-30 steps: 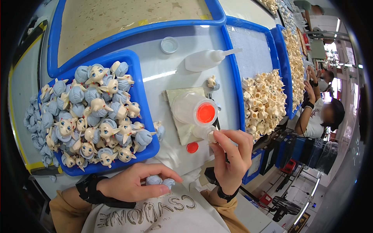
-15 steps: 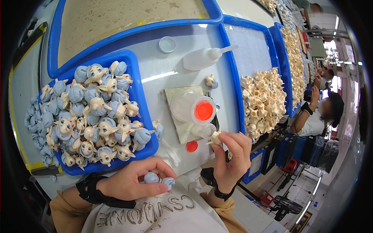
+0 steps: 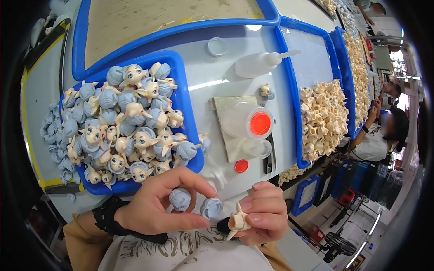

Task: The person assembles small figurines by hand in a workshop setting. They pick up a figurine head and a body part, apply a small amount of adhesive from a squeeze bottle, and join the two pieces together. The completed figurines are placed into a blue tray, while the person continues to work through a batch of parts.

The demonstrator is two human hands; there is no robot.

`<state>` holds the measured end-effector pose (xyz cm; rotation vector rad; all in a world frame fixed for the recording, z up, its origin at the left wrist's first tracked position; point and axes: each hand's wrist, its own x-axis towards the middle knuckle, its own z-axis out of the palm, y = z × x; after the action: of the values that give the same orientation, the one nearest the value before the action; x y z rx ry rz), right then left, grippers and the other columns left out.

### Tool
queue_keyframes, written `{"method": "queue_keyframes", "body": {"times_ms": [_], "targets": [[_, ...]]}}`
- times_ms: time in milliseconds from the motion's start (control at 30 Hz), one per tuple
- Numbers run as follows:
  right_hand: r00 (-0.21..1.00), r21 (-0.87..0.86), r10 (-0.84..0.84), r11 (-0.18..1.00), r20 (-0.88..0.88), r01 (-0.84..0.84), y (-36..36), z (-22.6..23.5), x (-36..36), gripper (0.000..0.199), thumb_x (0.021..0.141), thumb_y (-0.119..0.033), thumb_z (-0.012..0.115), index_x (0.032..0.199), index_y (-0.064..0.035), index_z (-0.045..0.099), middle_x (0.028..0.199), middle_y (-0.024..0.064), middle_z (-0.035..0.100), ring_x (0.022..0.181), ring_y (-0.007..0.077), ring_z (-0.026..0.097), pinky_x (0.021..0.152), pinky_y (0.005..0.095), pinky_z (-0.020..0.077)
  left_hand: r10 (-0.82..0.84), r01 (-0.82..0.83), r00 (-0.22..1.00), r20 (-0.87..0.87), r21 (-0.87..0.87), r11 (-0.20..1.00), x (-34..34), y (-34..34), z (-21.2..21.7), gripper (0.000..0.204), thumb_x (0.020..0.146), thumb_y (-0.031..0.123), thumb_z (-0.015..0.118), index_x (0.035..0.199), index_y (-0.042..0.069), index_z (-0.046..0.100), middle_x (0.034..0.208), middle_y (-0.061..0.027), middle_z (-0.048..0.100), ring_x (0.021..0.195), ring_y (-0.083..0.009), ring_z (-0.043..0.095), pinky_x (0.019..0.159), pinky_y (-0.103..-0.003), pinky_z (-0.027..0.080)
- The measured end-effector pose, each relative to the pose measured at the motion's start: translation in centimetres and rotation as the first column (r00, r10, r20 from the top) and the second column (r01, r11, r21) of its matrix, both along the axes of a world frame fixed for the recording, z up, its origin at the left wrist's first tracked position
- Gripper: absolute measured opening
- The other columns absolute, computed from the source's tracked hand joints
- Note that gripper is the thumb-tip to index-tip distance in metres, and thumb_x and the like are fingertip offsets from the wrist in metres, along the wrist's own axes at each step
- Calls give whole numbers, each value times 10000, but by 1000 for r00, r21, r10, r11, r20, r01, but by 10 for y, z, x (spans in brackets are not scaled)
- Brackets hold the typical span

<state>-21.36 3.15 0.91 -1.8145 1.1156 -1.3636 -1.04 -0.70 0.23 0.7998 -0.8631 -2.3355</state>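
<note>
In my left hand [image 3: 165, 205] are two small grey-blue doll hair pieces. One round hair piece [image 3: 180, 199] rests inside the curled fingers. The other hair piece [image 3: 211, 208] is pinched between thumb and fingertips, its hollow side partly showing. My right hand [image 3: 264, 214], just beside it, grips a cream doll head [image 3: 238, 221] with pointed ears, its hollow opening visible. Head and hair piece are close but apart. Beyond my left hand, a blue tray [image 3: 192, 135] is heaped with doll heads wearing grey-blue hair.
A plastic jar with a red centre [image 3: 260, 123] stands on a pale pad [image 3: 221, 106], near a red cap [image 3: 241, 166]. Behind are a white squeeze bottle [image 3: 255, 65] and a single doll head [image 3: 265, 90]. Bare cream heads [image 3: 323, 119] fill part of the right tray. Another person [image 3: 377, 135] sits farther right.
My right hand has come down from beside the jar toward my left hand, bringing the cream doll head. The left fingers now present one hair piece farther out. The whole view has shifted slightly.
</note>
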Motion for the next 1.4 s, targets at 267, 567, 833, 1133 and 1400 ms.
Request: {"method": "queue_keyframes", "body": {"times_ms": [267, 567, 833, 1133, 1400], "targets": [[929, 47, 114, 993, -352, -105, -7, 12, 1, 433, 606, -266, 771, 954, -56, 625, 829, 56, 595, 710, 182, 538, 717, 367, 427, 63, -27, 993, 103, -323, 946, 3, 1, -1, 314, 652, -11, 750, 903, -1, 562, 873, -122, 624, 612, -68, 543, 535, -202, 404], [873, -23, -34, 999, -487, 26, -6, 10, 21, 529, 575, -142, 736, 1050, 40, 589, 848, 70, 550, 690, 206, 498, 633, 312, 430, 134, -130, 965, 223, -34, 991, -4, 6, 15, 217, 749, 131, 703, 884, -16, 619, 811, -56, 635, 738, -68, 562, 667, -208, 435], [893, 51, 7, 999, -449, 17, -7, 8, 17, 561, 597, -139, 724, 1098, 49, 558, 854, 88, 558, 688, 227, 497, 607, 311, 406, 47, -30, 974, 223, -78, 996, -5, 3, 11, 216, 798, 144, 644, 938, -8, 580, 841, -33, 603, 785, -81, 540, 719, -224, 426], [918, 190, 69, 982, -391, 7, -7, 12, 18, 532, 593, -126, 736, 1074, 31, 571, 828, 90, 577, 696, 226, 500, 595, 305, 401, 18, 25, 962, 274, -152, 988, -4, 5, 10, 170, 829, 159, 606, 875, 2, 560, 828, -25, 598, 773, -69, 524, 704, -221, 412], [916, 89, 59, 996, -398, -26, -7, 10, 17, 417, 619, -150, 728, 978, 27, 610, 799, 79, 588, 639, 210, 489, 546, 293, 396, -67, 66, 970, 234, 12, 998, -4, 1, 15, 186, 857, 186, 571, 890, 4, 584, 812, -15, 594, 760, -49, 506, 668, -202, 409]]}}
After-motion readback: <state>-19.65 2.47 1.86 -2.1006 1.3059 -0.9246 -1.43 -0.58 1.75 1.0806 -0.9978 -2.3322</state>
